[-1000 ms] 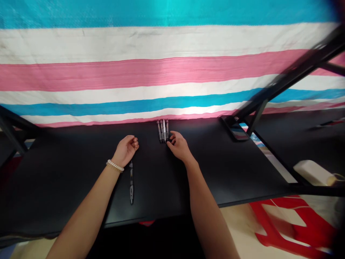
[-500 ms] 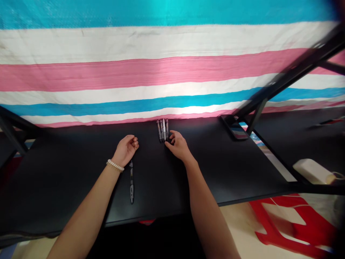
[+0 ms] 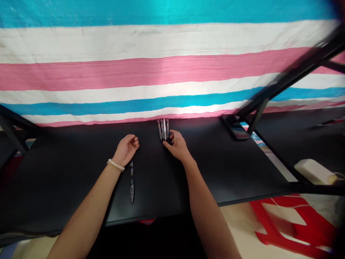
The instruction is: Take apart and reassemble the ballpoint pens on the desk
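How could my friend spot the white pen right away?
Find the far edge of the black table, by the striped sheet. Four pens lie side by side next to the right hand. The white pen is third from the left and the palest.

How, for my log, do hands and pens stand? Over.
Left hand curled, apparently empty. Right hand at four grouped pens. Lone pen near left hand. No obstruction visible.
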A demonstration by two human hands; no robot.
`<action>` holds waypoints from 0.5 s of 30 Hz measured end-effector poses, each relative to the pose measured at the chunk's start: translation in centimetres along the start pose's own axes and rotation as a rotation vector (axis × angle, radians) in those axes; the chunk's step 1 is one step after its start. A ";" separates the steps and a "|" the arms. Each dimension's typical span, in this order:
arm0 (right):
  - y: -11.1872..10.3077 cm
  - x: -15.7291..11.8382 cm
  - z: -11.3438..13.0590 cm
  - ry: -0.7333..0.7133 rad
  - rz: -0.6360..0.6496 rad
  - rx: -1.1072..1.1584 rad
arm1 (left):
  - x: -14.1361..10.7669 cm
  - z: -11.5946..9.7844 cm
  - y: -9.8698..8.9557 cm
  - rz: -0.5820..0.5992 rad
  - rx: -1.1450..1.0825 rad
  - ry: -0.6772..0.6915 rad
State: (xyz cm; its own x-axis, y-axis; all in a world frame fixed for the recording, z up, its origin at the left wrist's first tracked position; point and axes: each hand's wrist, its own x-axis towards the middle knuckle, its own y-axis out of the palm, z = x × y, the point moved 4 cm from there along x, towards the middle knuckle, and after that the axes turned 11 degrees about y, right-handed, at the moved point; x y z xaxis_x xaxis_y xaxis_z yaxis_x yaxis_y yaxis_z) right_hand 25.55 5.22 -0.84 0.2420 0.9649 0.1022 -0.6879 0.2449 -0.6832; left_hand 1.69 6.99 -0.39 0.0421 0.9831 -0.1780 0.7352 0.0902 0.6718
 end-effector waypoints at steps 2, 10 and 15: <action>0.0 -0.1 0.1 -0.020 0.003 0.000 | 0.0 0.0 0.0 -0.001 -0.002 0.002; 0.3 -0.5 1.0 -0.021 -0.016 -0.079 | 0.0 0.1 0.0 0.000 -0.006 -0.002; 0.5 -0.5 0.7 -0.009 -0.031 -0.048 | -0.1 0.0 0.1 -0.010 -0.004 -0.003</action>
State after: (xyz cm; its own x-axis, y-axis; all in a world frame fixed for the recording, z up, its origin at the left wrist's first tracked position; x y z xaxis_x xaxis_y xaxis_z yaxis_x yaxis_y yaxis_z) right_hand 24.61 4.90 -0.70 0.2564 0.9578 0.1300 -0.6465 0.2699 -0.7135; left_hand 1.76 6.92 -0.35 0.0367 0.9818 -0.1862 0.7326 0.1003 0.6733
